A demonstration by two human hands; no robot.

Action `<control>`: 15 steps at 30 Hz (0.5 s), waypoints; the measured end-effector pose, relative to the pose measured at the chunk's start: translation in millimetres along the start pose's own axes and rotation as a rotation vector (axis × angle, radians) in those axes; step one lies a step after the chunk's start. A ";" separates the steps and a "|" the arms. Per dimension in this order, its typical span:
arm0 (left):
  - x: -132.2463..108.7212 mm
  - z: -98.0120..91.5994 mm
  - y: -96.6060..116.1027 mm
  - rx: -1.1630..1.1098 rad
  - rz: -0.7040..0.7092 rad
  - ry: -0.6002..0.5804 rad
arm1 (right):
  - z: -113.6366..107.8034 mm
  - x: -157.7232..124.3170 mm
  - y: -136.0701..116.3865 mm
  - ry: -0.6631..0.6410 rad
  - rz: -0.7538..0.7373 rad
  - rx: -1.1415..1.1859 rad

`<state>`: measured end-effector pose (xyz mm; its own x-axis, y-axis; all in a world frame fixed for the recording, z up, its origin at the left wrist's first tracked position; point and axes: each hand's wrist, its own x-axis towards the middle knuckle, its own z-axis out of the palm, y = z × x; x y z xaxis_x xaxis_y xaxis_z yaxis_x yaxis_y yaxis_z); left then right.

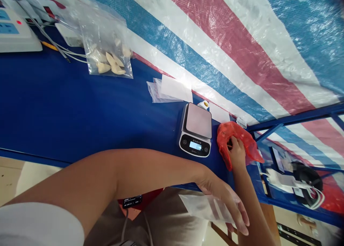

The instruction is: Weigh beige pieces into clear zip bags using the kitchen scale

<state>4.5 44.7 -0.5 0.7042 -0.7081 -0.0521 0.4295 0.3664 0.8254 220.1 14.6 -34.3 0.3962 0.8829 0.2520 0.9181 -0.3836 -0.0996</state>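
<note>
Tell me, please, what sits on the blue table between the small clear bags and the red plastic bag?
In the head view, a digital kitchen scale sits between the small clear bags and the red plastic bag.

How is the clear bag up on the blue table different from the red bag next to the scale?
The clear bag is see-through and shows pale wedge-shaped pieces inside; the red bag is tinted, and its contents cannot be made out. No hand touches the clear bag, while the right hand grips the red bag beside the scale. The clear bag looks larger and smoother; the red bag is crumpled. Both are thin plastic, on the blue table.
</note>
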 end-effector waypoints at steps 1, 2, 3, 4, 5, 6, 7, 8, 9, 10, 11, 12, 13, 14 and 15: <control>-1.4 1.2 0.9 0.003 -0.009 0.010 | 1.8 1.1 -2.6 0.005 -0.015 -0.015; -2.5 2.2 1.6 0.009 -0.018 0.021 | 3.0 2.6 -5.4 0.005 -0.034 -0.027; -3.2 2.9 2.1 0.011 -0.021 0.031 | 3.7 4.6 -8.4 0.000 -0.054 -0.036; -3.4 3.4 2.5 0.011 -0.024 0.037 | 4.1 6.8 -11.3 -0.006 -0.073 -0.041; -3.1 3.5 2.6 0.011 -0.030 0.040 | 4.2 9.2 -14.1 -0.012 -0.086 -0.046; -2.4 3.2 2.6 0.007 -0.035 0.043 | 4.1 11.4 -16.8 -0.016 -0.094 -0.051; -1.3 2.7 2.6 0.000 -0.042 0.040 | 4.0 13.3 -19.4 -0.014 -0.095 -0.058; 0.1 2.0 2.6 -0.012 -0.050 0.038 | 4.0 14.6 -21.7 -0.007 -0.091 -0.066; 1.6 1.2 2.5 -0.022 -0.056 0.035 | 4.1 15.4 -23.9 0.004 -0.083 -0.075; 3.1 0.3 2.5 -0.027 -0.060 0.031 | 4.3 15.6 -26.0 0.018 -0.071 -0.085; 4.7 -0.7 2.4 -0.029 -0.061 0.026 | 4.7 15.3 -27.9 0.032 -0.059 -0.095; 6.4 -1.8 2.1 -0.025 -0.059 0.017 | 5.1 14.8 -29.6 0.046 -0.046 -0.104; 8.0 -3.0 1.6 -0.016 -0.052 0.013 | 5.6 14.3 -31.2 0.059 -0.033 -0.111; 9.7 -4.3 0.7 -0.004 -0.041 0.012 | 6.1 14.0 -32.5 0.072 -0.022 -0.116; 11.4 -5.7 -0.4 0.009 -0.035 0.008 | 6.6 14.0 -33.7 0.085 -0.014 -0.118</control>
<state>15.6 39.9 -4.7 0.6933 -0.7156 -0.0850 0.4488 0.3365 0.8278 194.8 41.7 -33.8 0.3767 0.8643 0.3334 0.9141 -0.4051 0.0174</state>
